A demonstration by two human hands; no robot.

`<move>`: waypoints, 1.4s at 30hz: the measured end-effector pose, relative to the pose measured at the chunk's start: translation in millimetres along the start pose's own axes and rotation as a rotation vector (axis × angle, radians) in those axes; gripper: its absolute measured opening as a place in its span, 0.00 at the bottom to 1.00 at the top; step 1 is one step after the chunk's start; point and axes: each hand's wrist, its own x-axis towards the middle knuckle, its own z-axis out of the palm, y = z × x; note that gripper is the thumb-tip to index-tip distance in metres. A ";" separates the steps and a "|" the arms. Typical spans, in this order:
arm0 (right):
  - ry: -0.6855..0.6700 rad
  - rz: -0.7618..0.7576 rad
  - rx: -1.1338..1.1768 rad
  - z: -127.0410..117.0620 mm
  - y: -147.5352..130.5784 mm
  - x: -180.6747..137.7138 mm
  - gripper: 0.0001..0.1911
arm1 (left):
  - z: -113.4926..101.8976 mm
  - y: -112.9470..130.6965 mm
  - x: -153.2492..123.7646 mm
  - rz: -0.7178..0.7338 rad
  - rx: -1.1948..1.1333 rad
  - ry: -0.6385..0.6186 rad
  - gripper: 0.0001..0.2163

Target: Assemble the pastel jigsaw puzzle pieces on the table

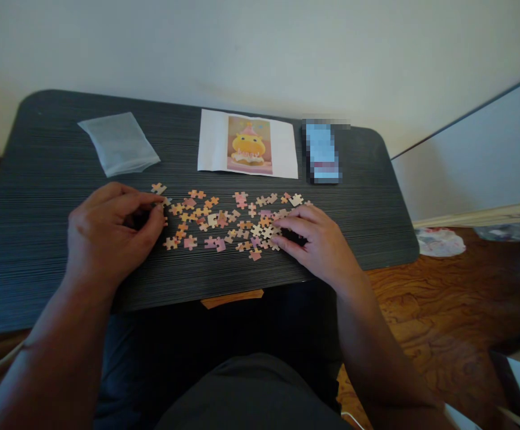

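Observation:
Many small jigsaw puzzle pieces [222,220], in orange, pink and cream, lie scattered over the dark table. At the left end of the spread, my left hand [115,224] has thumb and forefinger pinched on a puzzle piece [167,202], mostly hidden by the fingertips. Another piece [158,188] lies just beyond those fingers. My right hand [316,239] rests at the right end, its thumb and fingertips a little apart over cream pieces [264,230]. The pieces under its palm are hidden.
Behind the pieces lies a white sheet [215,140] with a printed picture of a yellow cartoon figure. A clear plastic bag [121,143] is at back left, a phone [323,152] at back right. The dark table [40,209] has rounded corners and meets a wall.

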 end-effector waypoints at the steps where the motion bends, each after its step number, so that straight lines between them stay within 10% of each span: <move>1: -0.005 0.003 0.000 0.7 -0.1 0.8 0.10 | 0.1 -0.2 -0.1 0.004 -0.002 -0.001 0.12; 19: 0.139 0.348 0.191 -5.2 4.0 -20.2 0.04 | 6.8 -6.3 0.1 0.059 0.003 0.052 0.14; 42: 0.038 0.044 0.048 -6.9 -0.2 -4.8 0.03 | 6.8 -8.0 -0.4 0.085 -0.014 0.068 0.13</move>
